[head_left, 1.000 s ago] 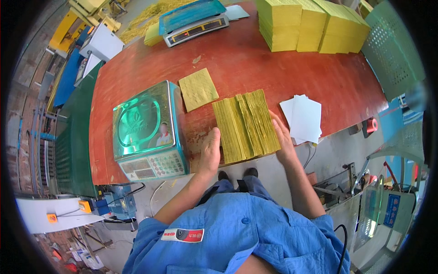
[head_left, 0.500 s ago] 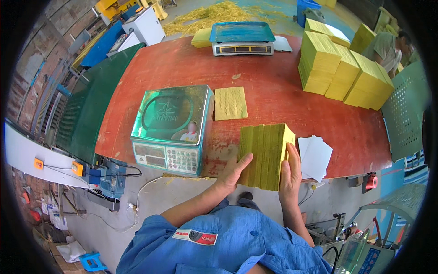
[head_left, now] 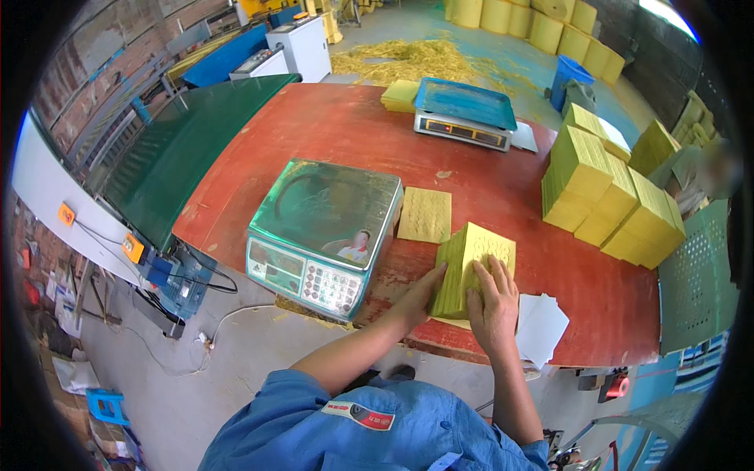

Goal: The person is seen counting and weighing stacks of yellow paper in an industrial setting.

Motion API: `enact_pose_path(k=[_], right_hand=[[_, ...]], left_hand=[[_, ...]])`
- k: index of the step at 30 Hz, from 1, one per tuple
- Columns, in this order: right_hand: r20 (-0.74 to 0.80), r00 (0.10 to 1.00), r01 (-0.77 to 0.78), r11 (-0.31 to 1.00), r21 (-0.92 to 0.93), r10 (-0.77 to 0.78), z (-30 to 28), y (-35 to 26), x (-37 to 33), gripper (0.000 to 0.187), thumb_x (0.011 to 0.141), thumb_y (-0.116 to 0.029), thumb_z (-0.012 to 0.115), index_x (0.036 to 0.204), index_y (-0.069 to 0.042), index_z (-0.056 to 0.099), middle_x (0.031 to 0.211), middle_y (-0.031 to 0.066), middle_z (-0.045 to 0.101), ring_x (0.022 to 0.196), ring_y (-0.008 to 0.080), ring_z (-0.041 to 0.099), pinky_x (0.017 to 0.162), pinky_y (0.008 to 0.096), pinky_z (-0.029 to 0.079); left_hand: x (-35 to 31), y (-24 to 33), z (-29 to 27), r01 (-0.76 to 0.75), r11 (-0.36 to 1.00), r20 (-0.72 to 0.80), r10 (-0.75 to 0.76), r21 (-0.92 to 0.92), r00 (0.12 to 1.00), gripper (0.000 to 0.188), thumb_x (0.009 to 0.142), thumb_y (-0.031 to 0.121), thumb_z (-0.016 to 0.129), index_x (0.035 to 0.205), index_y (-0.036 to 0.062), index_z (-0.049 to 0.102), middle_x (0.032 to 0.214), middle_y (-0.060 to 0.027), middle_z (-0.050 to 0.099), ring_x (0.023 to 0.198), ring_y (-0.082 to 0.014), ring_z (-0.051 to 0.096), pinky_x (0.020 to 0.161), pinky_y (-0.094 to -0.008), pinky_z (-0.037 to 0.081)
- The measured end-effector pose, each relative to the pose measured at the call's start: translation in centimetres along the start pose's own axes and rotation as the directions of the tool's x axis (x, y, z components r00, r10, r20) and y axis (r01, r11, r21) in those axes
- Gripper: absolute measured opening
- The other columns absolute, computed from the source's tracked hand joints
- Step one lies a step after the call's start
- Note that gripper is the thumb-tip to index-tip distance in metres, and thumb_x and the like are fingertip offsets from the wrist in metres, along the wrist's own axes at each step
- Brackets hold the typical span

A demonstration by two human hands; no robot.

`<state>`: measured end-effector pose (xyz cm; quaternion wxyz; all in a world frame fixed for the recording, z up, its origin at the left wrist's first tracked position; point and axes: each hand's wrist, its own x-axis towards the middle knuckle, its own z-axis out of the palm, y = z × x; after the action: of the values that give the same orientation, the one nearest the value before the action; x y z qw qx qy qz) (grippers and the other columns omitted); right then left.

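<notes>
A thick stack of yellow paper sheets (head_left: 453, 275) stands at the near edge of the red table, between my two hands. My left hand (head_left: 424, 297) grips its left side, with most of the fingers hidden behind the stack. Against its embossed right face, my right hand (head_left: 494, 304) presses with long fingers, so the stack is held between both palms. Beneath the stack a pale sheet edge shows. One loose yellow sheet (head_left: 425, 215) lies just beyond it. White cards (head_left: 540, 330) are fanned out next to my right hand.
A digital scale (head_left: 322, 228) with a green-tinted top sits to the left. Farther back is another scale with a blue tray (head_left: 463, 104). Tall yellow paper stacks (head_left: 613, 188) line the right side, near another person (head_left: 691, 177). A green conveyor belt (head_left: 173, 165) borders the table's left.
The stack has been tipped so its embossed face shows more, and lowered onto the table. My right hand has moved from its side onto that face. The view has shifted.
</notes>
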<state>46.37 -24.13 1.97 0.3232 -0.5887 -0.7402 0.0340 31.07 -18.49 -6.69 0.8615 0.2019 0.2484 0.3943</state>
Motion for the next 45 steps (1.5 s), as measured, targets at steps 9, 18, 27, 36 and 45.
enact_pose_path(k=[9,18,27,36,45], right_hand=[[-0.045,0.998,-0.047,0.999,-0.008,0.047,1.2,0.5,-0.4,0.043,0.086,-0.011,0.06,0.128,-0.008,0.06,0.139,0.0207,0.05,0.132,0.0404,0.044,0.109,0.0505,0.034],[-0.128,0.992,-0.019,0.992,-0.125,0.003,3.8,-0.3,1.9,0.04,0.082,-0.015,0.064,0.121,-0.009,0.064,0.134,0.02,0.054,0.127,0.0373,0.049,0.104,0.049,0.039],[-0.144,0.989,0.018,0.997,-0.072,-0.028,4.0,0.4,2.2,0.043,0.082,-0.019,0.066,0.124,-0.01,0.061,0.135,0.0194,0.053,0.129,0.0374,0.048,0.107,0.0492,0.037],[-0.197,0.967,-0.059,0.896,0.441,0.161,-0.8,-4.8,2.5,0.031,0.08,0.008,0.061,0.11,0.002,0.065,0.116,0.0199,0.065,0.117,0.036,0.06,0.099,0.0404,0.048],[-0.068,0.98,0.192,0.791,0.581,-0.188,5.7,-17.1,9.0,0.021,0.08,0.007,0.063,0.1,0.002,0.066,0.099,0.0169,0.067,0.09,0.0324,0.066,0.079,0.0375,0.054]], left_hand=[[1.7,0.0,-1.8,0.048,0.999,-0.028,-0.048,0.0,0.998,0.055,0.099,0.044,0.053,0.136,0.0025,0.051,0.123,-0.0109,0.063,0.108,-0.0187,0.063,0.091,-0.034,0.052],[5.2,0.2,-4.3,-0.12,0.986,-0.263,0.148,0.118,0.953,0.056,0.1,0.048,0.051,0.13,0.0013,0.058,0.118,-0.0092,0.064,0.107,-0.0189,0.061,0.093,-0.0321,0.048],[-1.1,2.3,1.2,-0.105,0.77,-0.241,0.322,0.629,0.916,0.063,0.105,0.046,0.038,0.142,-0.0047,0.043,0.144,-0.0154,0.047,0.131,-0.0204,0.046,0.109,-0.033,0.036],[-14.7,11.6,1.4,-0.324,0.489,-0.027,0.582,0.81,0.813,0.03,0.103,0.021,0.049,0.112,-0.0028,0.064,0.099,-0.014,0.07,0.088,-0.0198,0.067,0.081,-0.0332,0.053],[-19.1,19.9,-4.2,-0.353,0.538,-0.113,0.652,0.765,0.75,0.022,0.1,0.015,0.051,0.093,-0.0008,0.064,0.084,-0.0079,0.067,0.078,-0.0139,0.063,0.072,-0.028,0.051]])
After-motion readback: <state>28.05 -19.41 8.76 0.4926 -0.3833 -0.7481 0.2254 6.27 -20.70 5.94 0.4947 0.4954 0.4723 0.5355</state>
